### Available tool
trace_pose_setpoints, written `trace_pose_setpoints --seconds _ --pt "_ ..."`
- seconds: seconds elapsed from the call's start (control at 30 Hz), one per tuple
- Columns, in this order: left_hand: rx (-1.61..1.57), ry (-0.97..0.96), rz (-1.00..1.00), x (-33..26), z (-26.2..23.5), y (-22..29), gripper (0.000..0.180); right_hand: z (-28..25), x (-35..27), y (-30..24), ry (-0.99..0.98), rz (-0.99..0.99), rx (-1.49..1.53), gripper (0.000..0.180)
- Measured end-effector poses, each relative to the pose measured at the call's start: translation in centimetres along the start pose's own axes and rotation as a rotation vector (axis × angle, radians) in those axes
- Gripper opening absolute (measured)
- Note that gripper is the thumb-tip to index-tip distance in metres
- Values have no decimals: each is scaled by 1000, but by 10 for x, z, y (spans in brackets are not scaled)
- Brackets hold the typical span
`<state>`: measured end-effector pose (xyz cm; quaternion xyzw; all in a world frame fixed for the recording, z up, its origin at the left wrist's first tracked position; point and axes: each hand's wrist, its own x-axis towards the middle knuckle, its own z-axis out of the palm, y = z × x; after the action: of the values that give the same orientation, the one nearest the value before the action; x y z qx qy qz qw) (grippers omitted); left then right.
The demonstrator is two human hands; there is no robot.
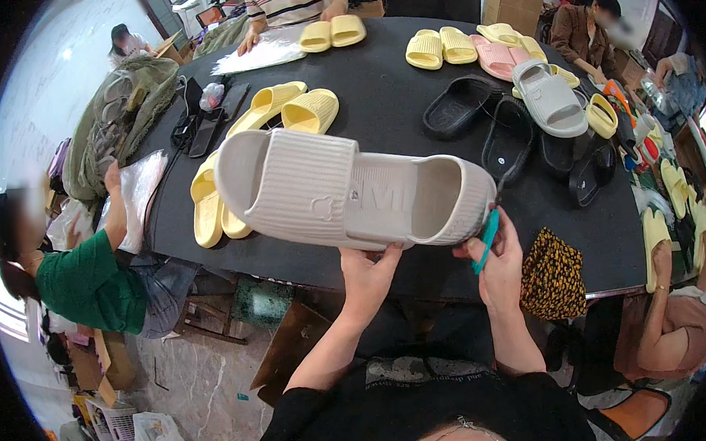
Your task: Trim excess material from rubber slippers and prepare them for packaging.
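Note:
Above the dark table I hold a light grey slide sandal [312,180] with a wide ribbed strap, its heel end toward my right. My left hand [368,282] is closed on its near edge from below, thumb against the side. Fingers of my right hand [499,265] pinch a slim teal-handled tool [488,241] beside the heel rim; its tip is too fine to make out. Behind the grey slide lie yellow slides [310,111] and, partly hidden, another yellow pair [206,208].
Black slides [463,107], a grey slide [550,98], pink slides [498,57] and yellow ones [442,48] crowd the table's right. A patterned cloth [553,274] hangs by the near edge. Co-workers sit around; one in green [93,286] handles plastic bags [140,196].

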<state>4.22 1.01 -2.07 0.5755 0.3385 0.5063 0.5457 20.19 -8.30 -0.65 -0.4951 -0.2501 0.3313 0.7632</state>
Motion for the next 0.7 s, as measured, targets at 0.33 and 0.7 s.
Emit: trace_pose_setpoints --seconds 0.33,0.7 --pt "99 -81 10 10 13 -14 51 10 -11 0 -123 91 -41 68" --pt "-116 -48 -83 19 6 -6 50 -31 -7 -22 -239 131 2 67"
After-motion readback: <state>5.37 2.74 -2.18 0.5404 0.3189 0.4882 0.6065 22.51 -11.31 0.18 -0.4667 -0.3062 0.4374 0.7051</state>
